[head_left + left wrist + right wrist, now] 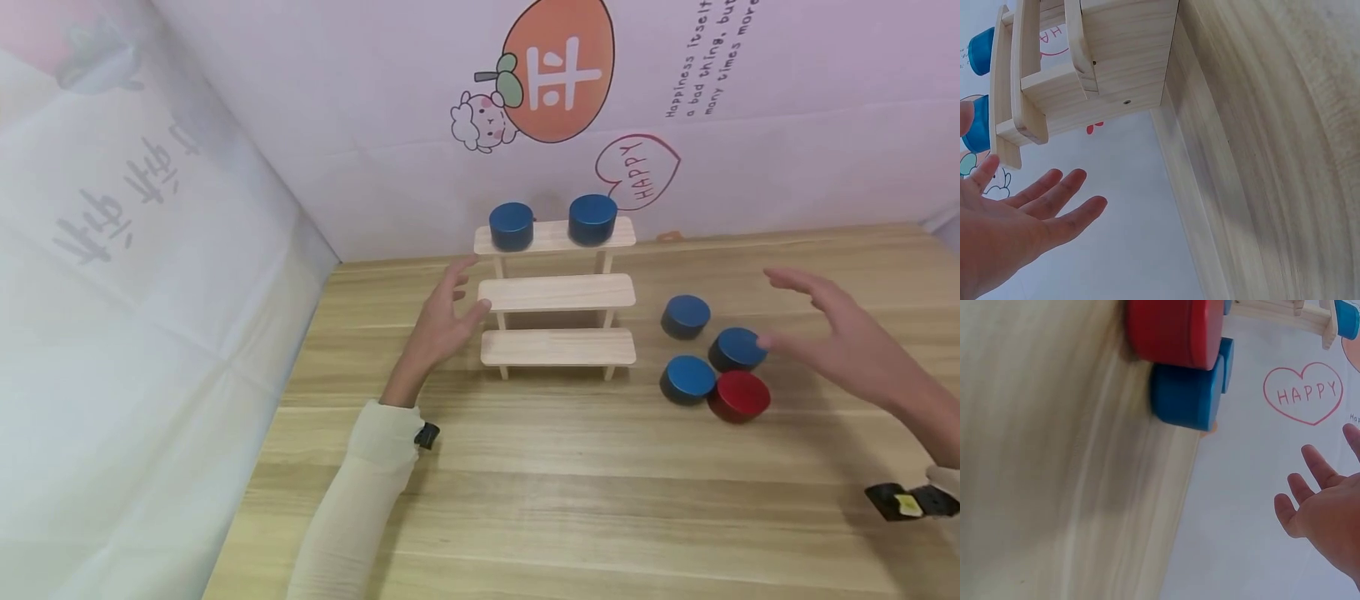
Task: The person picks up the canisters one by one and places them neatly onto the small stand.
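A three-step wooden stand [557, 293] is at the back of the table, with two blue round tins [512, 227] [592, 220] on its top step. My left hand [441, 321] is at the stand's left side, fingers spread and nothing held; the left wrist view shows the same hand [1029, 219] below the stand's end. To the right of the stand, three blue tins [686, 317] and a red tin [740, 397] are grouped on the table. Over their right side hovers my right hand [847, 342], fingers apart and holding nothing. In the right wrist view the red tin [1175, 331] shows close up.
The wood-grain table [525, 500] runs back to a white printed cloth [375, 100] behind the stand. Another cloth [112, 333] hangs along the table's left edge. Dark wrist cameras [427, 435] sit on both sleeves.
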Action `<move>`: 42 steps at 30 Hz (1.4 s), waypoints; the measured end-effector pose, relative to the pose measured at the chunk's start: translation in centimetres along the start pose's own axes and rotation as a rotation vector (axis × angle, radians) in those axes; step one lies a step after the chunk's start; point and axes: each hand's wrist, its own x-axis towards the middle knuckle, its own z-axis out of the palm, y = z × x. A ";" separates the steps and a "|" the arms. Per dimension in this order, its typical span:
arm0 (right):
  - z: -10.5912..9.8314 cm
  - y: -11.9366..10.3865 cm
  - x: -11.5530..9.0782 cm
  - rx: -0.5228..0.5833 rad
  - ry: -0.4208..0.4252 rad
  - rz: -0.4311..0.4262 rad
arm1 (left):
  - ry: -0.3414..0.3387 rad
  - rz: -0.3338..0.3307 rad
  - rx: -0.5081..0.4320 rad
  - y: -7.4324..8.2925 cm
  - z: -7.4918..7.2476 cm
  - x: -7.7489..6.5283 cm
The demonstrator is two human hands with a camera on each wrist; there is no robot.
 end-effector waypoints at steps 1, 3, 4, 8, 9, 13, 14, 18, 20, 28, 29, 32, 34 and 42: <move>0.0 0.1 -0.2 -0.003 0.000 0.008 | 0.003 -0.001 0.000 0.0 0.0 0.0; 0.0 0.4 -0.7 -0.006 0.002 0.020 | 0.006 -0.003 0.003 -0.1 0.1 0.0; 0.0 0.6 -1.0 -0.011 0.004 0.022 | 0.006 -0.005 0.004 -0.1 0.1 -0.1; 0.0 1.3 -2.1 -0.035 0.019 0.048 | -0.002 0.000 0.001 -0.3 0.2 -0.1; 0.0 1.5 -2.3 -0.039 0.023 0.050 | -0.005 0.002 0.002 -0.3 0.2 -0.1; 0.0 2.4 -3.4 -0.035 0.030 0.055 | -0.024 -0.006 0.011 -0.4 0.1 -0.2; 0.0 2.7 -3.7 -0.032 0.029 0.061 | -0.029 -0.006 0.012 -0.5 0.1 -0.2; 0.4 4.2 -5.3 -0.044 0.061 0.069 | -0.046 -0.009 0.006 -0.7 0.2 -0.2; 0.7 4.9 -6.0 -0.053 0.088 0.057 | -0.050 -0.005 0.004 -0.7 0.2 -0.2; 1.8 6.2 -7.2 0.000 0.054 0.050 | -0.057 -0.001 0.005 -0.9 0.3 0.0; 1.9 6.1 -7.2 0.010 0.038 0.054 | -0.060 -0.002 0.006 -1.0 0.3 0.1; 2.4 5.9 -7.2 0.022 -0.009 0.068 | -0.065 -0.012 0.023 -1.3 0.4 0.2; 2.7 5.7 -7.2 0.012 -0.028 0.071 | -0.069 -0.011 0.026 -1.4 0.4 0.3; 3.4 5.4 -7.2 -0.026 -0.053 0.071 | -0.072 -0.009 0.004 -2.2 0.4 0.4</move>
